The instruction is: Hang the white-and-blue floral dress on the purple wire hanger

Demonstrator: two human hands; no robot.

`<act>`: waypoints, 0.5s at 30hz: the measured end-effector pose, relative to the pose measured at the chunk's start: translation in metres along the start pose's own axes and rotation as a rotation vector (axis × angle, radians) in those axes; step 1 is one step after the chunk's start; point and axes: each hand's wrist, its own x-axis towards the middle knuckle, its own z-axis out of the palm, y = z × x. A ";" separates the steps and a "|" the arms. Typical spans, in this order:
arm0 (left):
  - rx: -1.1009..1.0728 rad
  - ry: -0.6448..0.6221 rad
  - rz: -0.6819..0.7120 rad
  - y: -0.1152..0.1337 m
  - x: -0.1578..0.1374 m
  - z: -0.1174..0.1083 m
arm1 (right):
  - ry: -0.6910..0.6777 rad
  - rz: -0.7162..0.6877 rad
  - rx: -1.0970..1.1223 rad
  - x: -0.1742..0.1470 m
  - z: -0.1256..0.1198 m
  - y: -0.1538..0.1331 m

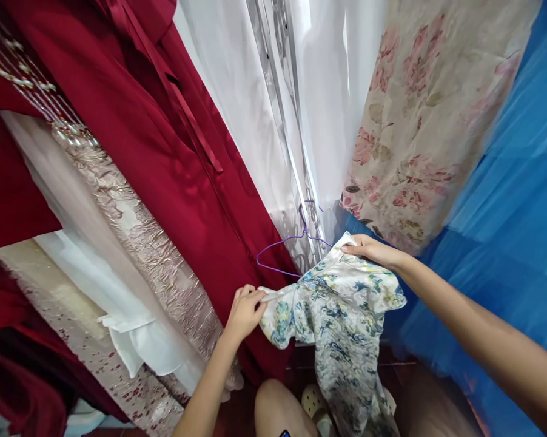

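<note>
A white short-sleeved garment with a blue, green and yellow pattern (346, 328) hangs stretched between my two hands. My left hand (247, 311) pinches its left sleeve side near the top edge. On the other side, my right hand (369, 249) grips the shoulder at the neckline, thumb on top. A purple wire hanger (280, 243) reaches out of the garment's neck; its left arm is bare, while its right end goes behind the cloth. The hanger's hook points up in front of white fabric, and I cannot tell whether it hangs on anything.
Long garments hang close around: a dark red one (164, 152), white cloth (237, 79) with pale ribbons, a beige floral piece (405, 133) and blue tulle (505, 200). Beaded strings (32, 79) dangle at upper left. Below are my knee (278, 406) and a pale clog (316, 405).
</note>
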 end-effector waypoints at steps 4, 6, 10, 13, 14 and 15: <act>0.326 0.020 0.046 0.003 0.055 -0.017 | -0.035 -0.033 0.000 0.000 0.009 -0.003; 0.415 0.008 0.061 0.010 0.085 -0.023 | -0.026 -0.036 0.005 0.001 0.012 -0.002; 0.505 -0.037 0.069 0.019 0.129 -0.023 | 0.019 -0.030 0.053 0.000 0.018 0.001; 0.542 -0.090 0.037 0.011 0.135 -0.014 | 0.047 -0.003 0.100 -0.002 0.020 0.003; 0.547 -0.117 0.019 0.006 0.133 -0.011 | 0.054 -0.003 0.106 -0.001 0.021 0.004; 0.548 -0.144 0.003 0.000 0.130 -0.008 | 0.058 -0.005 0.110 0.000 0.021 0.006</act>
